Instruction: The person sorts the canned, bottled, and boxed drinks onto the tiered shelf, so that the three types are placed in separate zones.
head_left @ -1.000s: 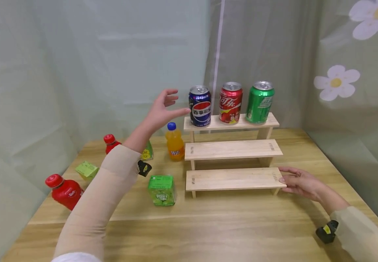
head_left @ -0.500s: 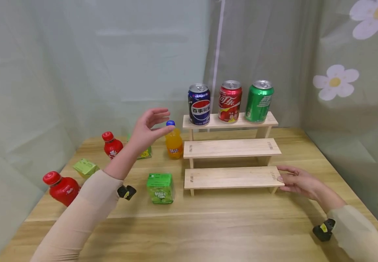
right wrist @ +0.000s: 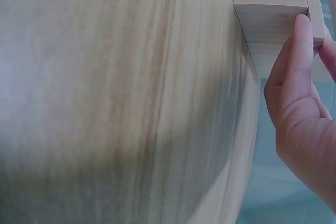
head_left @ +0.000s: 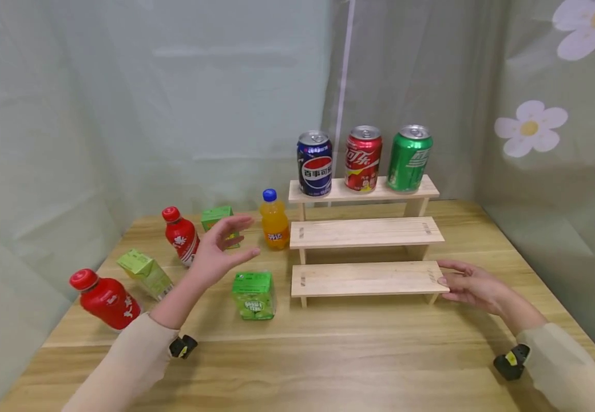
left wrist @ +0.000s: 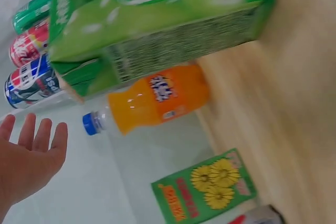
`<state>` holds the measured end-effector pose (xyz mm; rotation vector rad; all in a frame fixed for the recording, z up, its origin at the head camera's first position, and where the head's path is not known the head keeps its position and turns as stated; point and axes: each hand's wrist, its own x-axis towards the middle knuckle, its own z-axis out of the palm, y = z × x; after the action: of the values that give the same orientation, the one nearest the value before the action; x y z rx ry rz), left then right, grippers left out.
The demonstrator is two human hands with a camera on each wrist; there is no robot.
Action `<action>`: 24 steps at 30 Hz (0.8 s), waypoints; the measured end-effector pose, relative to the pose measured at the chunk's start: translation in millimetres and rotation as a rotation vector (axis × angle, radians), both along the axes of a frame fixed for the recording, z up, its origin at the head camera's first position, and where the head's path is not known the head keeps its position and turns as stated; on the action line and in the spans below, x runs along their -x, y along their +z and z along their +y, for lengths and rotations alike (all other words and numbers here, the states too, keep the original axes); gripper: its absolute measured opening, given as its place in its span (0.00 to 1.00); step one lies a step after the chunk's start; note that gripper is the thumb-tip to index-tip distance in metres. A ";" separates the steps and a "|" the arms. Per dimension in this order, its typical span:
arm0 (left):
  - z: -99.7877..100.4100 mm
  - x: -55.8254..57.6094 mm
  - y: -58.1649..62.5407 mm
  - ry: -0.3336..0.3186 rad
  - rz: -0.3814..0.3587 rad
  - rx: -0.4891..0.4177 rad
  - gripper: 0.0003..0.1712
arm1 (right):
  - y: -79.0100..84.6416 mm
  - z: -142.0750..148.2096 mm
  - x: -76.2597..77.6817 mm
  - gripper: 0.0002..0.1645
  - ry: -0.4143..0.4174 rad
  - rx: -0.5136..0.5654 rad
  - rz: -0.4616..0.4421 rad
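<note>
My left hand (head_left: 220, 252) hovers with nothing in it, fingers and thumb spread, between the two green drink cartons. The front carton (head_left: 254, 295) stands just right of and below it; the back carton (head_left: 217, 216), with yellow flowers, is partly hidden behind the fingers. A small orange soda bottle (head_left: 274, 220) with a blue cap stands beyond the fingertips. With my right hand (head_left: 475, 288) I pinch the right end of the lowest step of a three-tier wooden display stand (head_left: 367, 279). In the right wrist view the fingers (right wrist: 298, 61) meet that step's end.
On the top tier stand a blue cola can (head_left: 315, 164), a red cola can (head_left: 363, 159) and a green can (head_left: 409, 158). At left are two red bottles, one upright (head_left: 181, 236) and a nearer one (head_left: 109, 300), with a light-green carton (head_left: 146, 274) between them. Curtains (head_left: 225, 86) enclose the table.
My left hand has drawn back from beside the blue can, moving down and left to above the table near the cartons. The right hand keeps its place on the stand.
</note>
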<state>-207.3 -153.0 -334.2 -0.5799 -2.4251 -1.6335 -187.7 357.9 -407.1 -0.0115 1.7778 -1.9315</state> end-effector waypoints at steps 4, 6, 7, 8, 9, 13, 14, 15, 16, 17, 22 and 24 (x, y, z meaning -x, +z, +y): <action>-6.8 -8.7 -14.9 -0.031 -0.015 -0.007 0.37 | 0.2 0.0 -0.3 0.22 0.006 0.009 0.000; -9.8 -12.2 -23.4 -0.064 -0.031 -0.012 0.39 | 0.2 0.2 -0.4 0.21 0.007 0.014 0.000; -11.6 -13.2 -28.2 -0.082 -0.037 -0.012 0.39 | 0.1 0.3 -0.4 0.22 0.008 0.013 0.002; -13.4 -14.2 -32.8 -0.100 -0.045 -0.014 0.40 | 0.0 0.5 -0.3 0.23 0.009 0.012 0.004; -15.0 -15.2 -36.9 -0.117 -0.055 -0.019 0.41 | 0.0 0.5 -0.1 0.23 0.008 0.009 0.004; -23.3 -18.9 -50.7 -0.150 -0.108 -0.018 0.43 | -0.5 0.3 0.5 0.31 0.006 -0.020 0.005; -24.8 -19.5 -53.2 -0.154 -0.123 -0.021 0.43 | -0.6 0.8 0.5 0.33 0.007 -0.027 0.006; -26.0 -19.9 -55.4 -0.156 -0.132 -0.023 0.43 | -0.7 1.5 0.3 0.35 0.006 -0.029 0.005; -27.1 -20.2 -57.3 -0.157 -0.141 -0.027 0.43 | -0.7 2.1 0.2 0.35 0.007 -0.028 0.005; -27.9 -20.4 -59.0 -0.160 -0.147 -0.034 0.43 | -0.8 2.7 0.0 0.34 0.007 -0.024 0.005; -32.1 -21.1 -65.9 -0.183 -0.150 -0.084 0.41 | -1.2 2.5 0.5 0.24 0.010 0.008 -0.005; -34.6 -21.3 -68.1 -0.190 -0.159 -0.090 0.39 | -1.5 1.2 1.0 0.23 0.009 0.006 -0.005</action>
<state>-186.0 -187.5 -402.3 -0.7103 -2.4546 -1.9214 -188.7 359.1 -408.6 -0.0167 1.7663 -1.9286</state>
